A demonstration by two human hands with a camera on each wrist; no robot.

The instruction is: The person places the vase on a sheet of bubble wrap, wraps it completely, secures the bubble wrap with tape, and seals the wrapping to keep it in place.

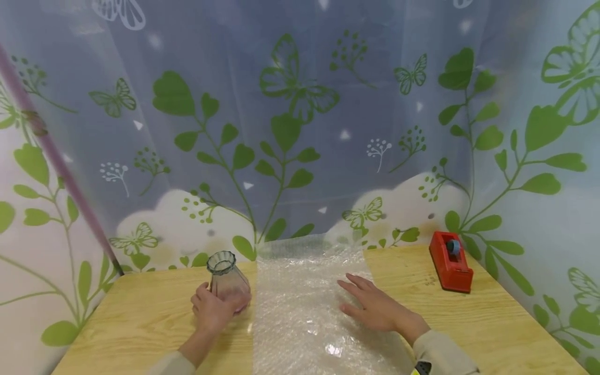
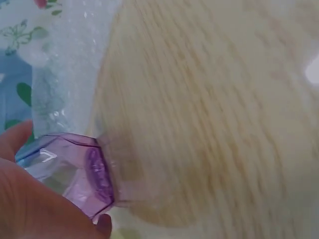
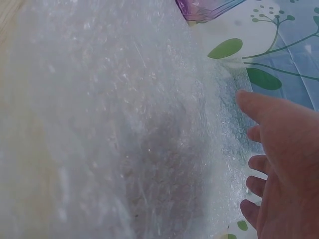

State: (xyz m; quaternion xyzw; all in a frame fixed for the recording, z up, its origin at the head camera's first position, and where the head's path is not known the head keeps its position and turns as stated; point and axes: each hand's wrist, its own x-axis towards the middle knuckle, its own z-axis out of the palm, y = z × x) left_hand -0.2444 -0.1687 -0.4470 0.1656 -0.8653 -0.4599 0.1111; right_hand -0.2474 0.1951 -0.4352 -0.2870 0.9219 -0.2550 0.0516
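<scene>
A clear glass vase [image 1: 229, 284] with a fluted bluish rim and a purple-tinted base stands at the left of the table. My left hand [image 1: 213, 308] grips its lower body, thumb on the near side and fingers round the far left side. In the left wrist view the purple base of the vase [image 2: 94, 174] shows beyond the hand [image 2: 45, 204]. A sheet of bubble wrap [image 1: 300, 312] lies flat down the middle of the table. Over its right part hovers my right hand [image 1: 375, 307], fingers spread and holding nothing; the right wrist view shows this hand [image 3: 289, 154] above the wrap.
A red tape dispenser [image 1: 451, 263] with a small bluish roll sits at the back right of the wooden table [image 1: 140, 307]. Behind the table hangs a printed curtain [image 1: 300, 130], and the wrap's far end leans up against it. A pole [image 1: 65, 166] slants at the left.
</scene>
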